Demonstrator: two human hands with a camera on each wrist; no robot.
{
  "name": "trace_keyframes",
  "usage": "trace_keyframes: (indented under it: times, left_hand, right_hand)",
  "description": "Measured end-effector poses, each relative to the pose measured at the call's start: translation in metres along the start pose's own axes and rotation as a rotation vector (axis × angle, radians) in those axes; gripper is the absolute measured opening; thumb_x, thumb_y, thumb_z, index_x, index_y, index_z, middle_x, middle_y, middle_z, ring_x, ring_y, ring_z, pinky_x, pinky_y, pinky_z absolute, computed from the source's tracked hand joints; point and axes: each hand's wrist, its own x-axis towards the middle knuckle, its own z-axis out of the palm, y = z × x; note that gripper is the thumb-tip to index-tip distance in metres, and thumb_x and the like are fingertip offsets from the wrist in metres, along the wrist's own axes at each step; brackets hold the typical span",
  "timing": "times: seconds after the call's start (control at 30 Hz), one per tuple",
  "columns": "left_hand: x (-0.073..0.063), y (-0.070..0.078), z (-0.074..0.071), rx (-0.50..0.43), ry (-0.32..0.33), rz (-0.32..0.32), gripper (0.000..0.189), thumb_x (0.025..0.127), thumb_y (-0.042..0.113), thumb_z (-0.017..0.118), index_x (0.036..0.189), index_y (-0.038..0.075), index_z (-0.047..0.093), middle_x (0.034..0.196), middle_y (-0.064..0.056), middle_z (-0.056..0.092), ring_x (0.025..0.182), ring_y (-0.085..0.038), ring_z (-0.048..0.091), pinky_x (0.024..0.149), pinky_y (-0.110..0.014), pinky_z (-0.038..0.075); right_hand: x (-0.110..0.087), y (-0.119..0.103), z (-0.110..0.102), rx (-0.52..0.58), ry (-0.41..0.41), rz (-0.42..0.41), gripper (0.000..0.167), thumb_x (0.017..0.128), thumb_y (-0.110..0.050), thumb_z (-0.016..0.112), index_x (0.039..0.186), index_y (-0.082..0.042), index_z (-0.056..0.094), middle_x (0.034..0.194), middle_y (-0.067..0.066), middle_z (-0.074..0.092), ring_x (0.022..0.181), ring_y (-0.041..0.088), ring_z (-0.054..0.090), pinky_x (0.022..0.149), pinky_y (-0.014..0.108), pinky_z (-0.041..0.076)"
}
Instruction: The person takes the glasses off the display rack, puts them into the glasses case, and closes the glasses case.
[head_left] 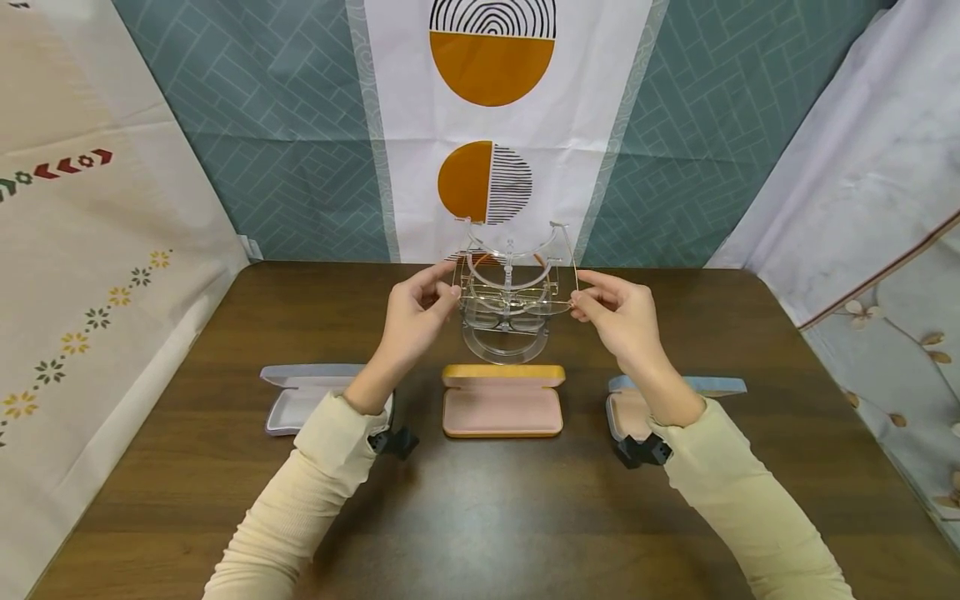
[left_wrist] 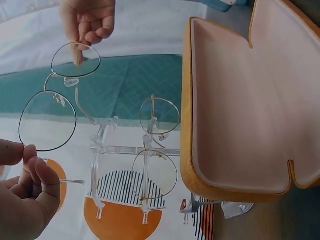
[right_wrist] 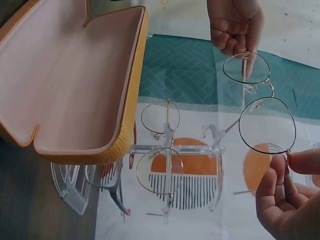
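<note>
Both hands hold a pair of round, thin-rimmed eyeglasses [left_wrist: 48, 122] by its sides, near the hinges. My left hand [head_left: 422, 302] pinches one side and my right hand [head_left: 618, 312] pinches the other, thumb against fingers. In the head view the temples point away, reaching the ends of the top bar of a clear display stand [head_left: 507, 357]. Lower on that stand sits a second pair of eyeglasses with round gold rims [right_wrist: 160, 170]. Beneath it is a darker-framed pair [right_wrist: 114, 192], partly hidden by the yellow case in the right wrist view.
An open yellow glasses case [head_left: 502, 412] with pink lining lies in front of the stand. An open lavender case [head_left: 300, 408] is at left, partly behind the left forearm. An open blue case [head_left: 624, 415] lies partly under the right forearm. Patterned cloth [head_left: 300, 150] hangs behind the table.
</note>
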Motion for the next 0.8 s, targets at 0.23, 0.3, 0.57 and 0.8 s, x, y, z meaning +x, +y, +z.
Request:
trace_keyframes:
  times: [0.23, 0.3, 0.57, 0.8]
  left_hand:
    - [-0.002, -0.019, 0.001, -0.005, 0.006, 0.028, 0.034, 0.087, -0.004, 0.055, 0.120, -0.009, 0.053, 0.067, -0.011, 0.058, 0.055, -0.012, 0.047, 0.054, -0.021, 0.040]
    - [-0.004, -0.025, 0.001, -0.006, 0.012, 0.045, 0.034, 0.086, -0.002, 0.056, 0.119, -0.008, 0.054, 0.068, -0.016, 0.058, 0.057, -0.011, 0.047, 0.056, -0.020, 0.040]
    - [-0.015, -0.026, 0.002, -0.020, 0.019, 0.070, 0.033, 0.085, -0.004, 0.057, 0.117, -0.008, 0.056, 0.068, -0.019, 0.056, 0.060, -0.009, 0.047, 0.058, -0.020, 0.041]
    - [-0.024, -0.025, 0.001, -0.010, 0.003, 0.070, 0.033, 0.084, -0.005, 0.058, 0.117, -0.008, 0.056, 0.069, -0.017, 0.057, 0.061, -0.009, 0.048, 0.058, -0.020, 0.041]
  right_hand:
    - [-0.007, 0.002, -0.002, 0.003, 0.006, -0.021, 0.033, 0.086, -0.004, 0.060, 0.118, 0.002, 0.058, 0.078, 0.007, 0.067, 0.064, 0.010, 0.062, 0.065, 0.023, 0.050]
    - [-0.010, 0.002, -0.002, 0.000, 0.005, -0.019, 0.033, 0.086, -0.005, 0.060, 0.118, 0.001, 0.059, 0.079, 0.008, 0.067, 0.064, 0.011, 0.062, 0.065, 0.024, 0.050]
    - [-0.020, 0.001, -0.002, 0.023, -0.006, -0.011, 0.033, 0.087, -0.006, 0.060, 0.119, -0.001, 0.058, 0.087, 0.023, 0.065, 0.067, 0.013, 0.063, 0.067, 0.022, 0.050]
    - [-0.030, 0.002, -0.001, 0.048, 0.002, -0.041, 0.032, 0.086, -0.004, 0.060, 0.118, 0.001, 0.059, 0.080, 0.012, 0.067, 0.065, 0.009, 0.062, 0.066, 0.022, 0.051]
